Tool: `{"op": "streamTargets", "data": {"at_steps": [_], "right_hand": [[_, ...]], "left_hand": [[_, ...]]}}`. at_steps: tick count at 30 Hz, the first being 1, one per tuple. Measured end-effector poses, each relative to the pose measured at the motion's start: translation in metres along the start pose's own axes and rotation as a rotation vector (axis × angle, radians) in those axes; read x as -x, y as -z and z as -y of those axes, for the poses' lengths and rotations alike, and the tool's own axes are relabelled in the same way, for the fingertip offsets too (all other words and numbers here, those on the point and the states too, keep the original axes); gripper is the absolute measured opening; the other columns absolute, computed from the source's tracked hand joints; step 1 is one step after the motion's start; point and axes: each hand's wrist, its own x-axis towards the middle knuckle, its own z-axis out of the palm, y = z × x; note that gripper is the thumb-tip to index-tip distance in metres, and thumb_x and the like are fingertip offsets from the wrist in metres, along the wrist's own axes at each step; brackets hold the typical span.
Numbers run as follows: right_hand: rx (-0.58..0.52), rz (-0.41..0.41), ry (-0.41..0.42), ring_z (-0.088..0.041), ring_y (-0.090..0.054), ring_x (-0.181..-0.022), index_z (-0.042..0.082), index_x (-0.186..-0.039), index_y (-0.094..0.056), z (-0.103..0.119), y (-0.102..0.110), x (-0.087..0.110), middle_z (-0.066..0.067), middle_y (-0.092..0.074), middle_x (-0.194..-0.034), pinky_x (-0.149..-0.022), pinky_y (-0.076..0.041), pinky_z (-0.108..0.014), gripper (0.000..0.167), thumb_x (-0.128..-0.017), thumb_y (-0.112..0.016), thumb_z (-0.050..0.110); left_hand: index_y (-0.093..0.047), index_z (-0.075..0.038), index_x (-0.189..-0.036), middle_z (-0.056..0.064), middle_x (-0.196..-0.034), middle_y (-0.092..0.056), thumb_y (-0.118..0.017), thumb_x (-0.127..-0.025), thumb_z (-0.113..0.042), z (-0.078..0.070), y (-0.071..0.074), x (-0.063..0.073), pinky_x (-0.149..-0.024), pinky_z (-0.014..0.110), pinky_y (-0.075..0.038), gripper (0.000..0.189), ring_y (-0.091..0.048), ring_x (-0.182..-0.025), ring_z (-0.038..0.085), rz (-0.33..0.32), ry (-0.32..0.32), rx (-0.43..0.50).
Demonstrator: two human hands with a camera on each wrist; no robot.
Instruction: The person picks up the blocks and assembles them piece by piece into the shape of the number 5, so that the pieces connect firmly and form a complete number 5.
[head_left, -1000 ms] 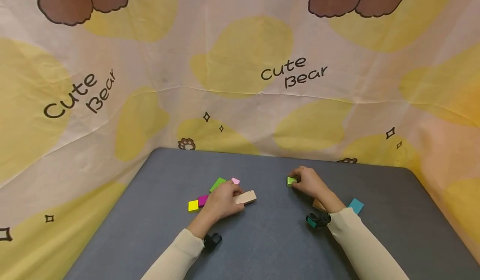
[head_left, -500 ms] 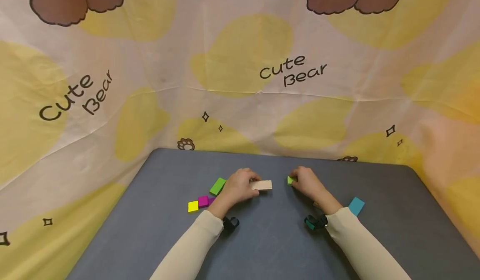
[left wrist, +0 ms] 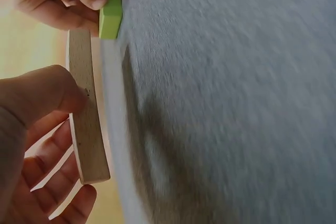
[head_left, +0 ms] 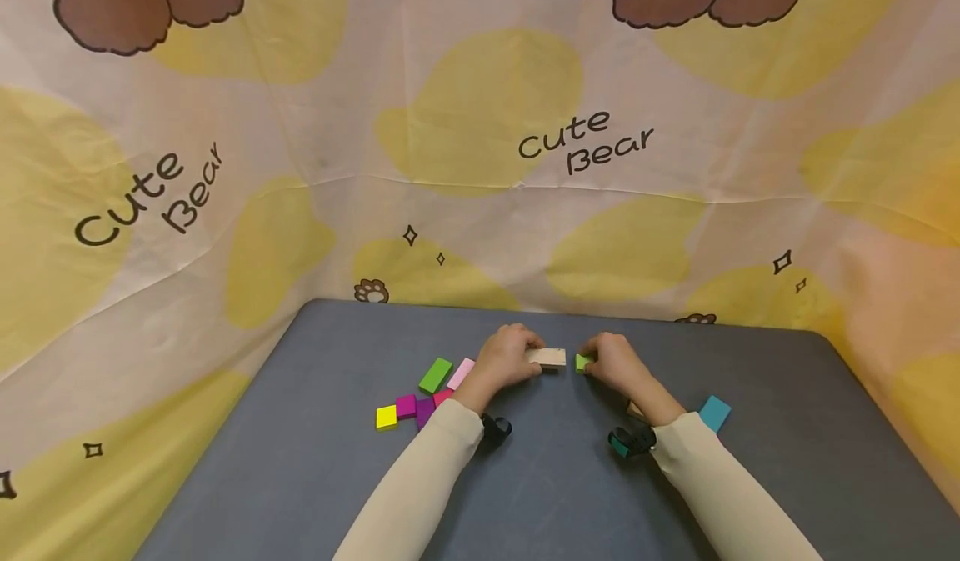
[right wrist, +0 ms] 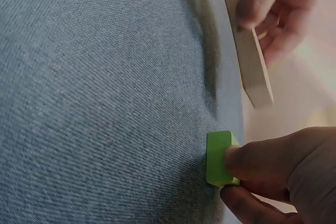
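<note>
My left hand (head_left: 507,356) pinches a long plain wooden block (head_left: 549,358) between thumb and fingers. In the left wrist view that block (left wrist: 88,124) hangs above the table, its shadow lying apart from it. Just to the right, my right hand (head_left: 617,364) grips a small light-green block (head_left: 581,363) that rests on the grey table. The right wrist view shows my thumb on the face of this green block (right wrist: 219,158). A narrow gap separates the wooden block's end from the green one.
Left of my left hand lie a green block (head_left: 435,375), a pink block (head_left: 461,374), a yellow block (head_left: 386,418), a magenta block (head_left: 406,407) and a purple block (head_left: 424,412). A blue block (head_left: 715,413) lies beside my right sleeve. Patterned cloth (head_left: 480,144) hangs behind the table.
My left hand has carried the wooden block right and away from me, toward the light-green block. The pink and purple blocks show more now. My right hand has stayed almost still.
</note>
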Motion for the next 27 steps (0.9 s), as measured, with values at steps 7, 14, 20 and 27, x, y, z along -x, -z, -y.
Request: {"op": "streamTargets", "data": {"at_steps": [7, 14, 20, 27], "right_hand": [[-0.008, -0.015, 0.015, -0.026, -0.065, -0.079, -0.003, -0.095, -0.073, 0.0, -0.003, 0.001, -0.016, -0.072, -0.091, -0.067, -0.052, -0.039, 0.017, -0.079, -0.07, 0.0], [-0.029, -0.03, 0.006, -0.024, -0.063, -0.079, -0.002, -0.094, -0.074, 0.002, -0.003, 0.0, -0.014, -0.071, -0.089, -0.068, -0.051, -0.039, 0.016, -0.078, -0.071, 0.001], [-0.026, -0.024, 0.004, -0.024, -0.062, -0.079, -0.002, -0.095, -0.073, 0.004, -0.004, 0.0, -0.014, -0.071, -0.09, -0.068, -0.051, -0.038, 0.017, -0.079, -0.072, 0.002], [-0.025, -0.028, 0.0, -0.023, -0.063, -0.079, -0.002, -0.095, -0.074, 0.004, -0.005, -0.001, -0.013, -0.071, -0.09, -0.068, -0.051, -0.038, 0.017, -0.078, -0.072, 0.002]], "left_hand": [[-0.075, -0.026, -0.104, -0.003, -0.102, -0.065, -0.078, -0.075, -0.025, -0.003, -0.013, -0.01, -0.076, 0.029, -0.047, 0.029, -0.058, -0.095, 0.018, 0.026, 0.011, -0.02], [-0.075, -0.026, -0.104, -0.003, -0.1, -0.064, -0.078, -0.076, -0.024, -0.004, -0.017, -0.013, -0.077, 0.03, -0.047, 0.028, -0.058, -0.095, 0.018, 0.034, 0.031, -0.015], [-0.075, -0.025, -0.103, -0.002, -0.1, -0.064, -0.078, -0.076, -0.025, -0.007, -0.016, -0.012, -0.079, 0.031, -0.048, 0.027, -0.058, -0.094, 0.018, 0.039, 0.05, -0.025], [-0.075, -0.024, -0.103, -0.002, -0.099, -0.064, -0.078, -0.077, -0.024, -0.008, -0.018, -0.011, -0.076, 0.031, -0.047, 0.027, -0.057, -0.092, 0.018, 0.046, 0.062, -0.03]]}}
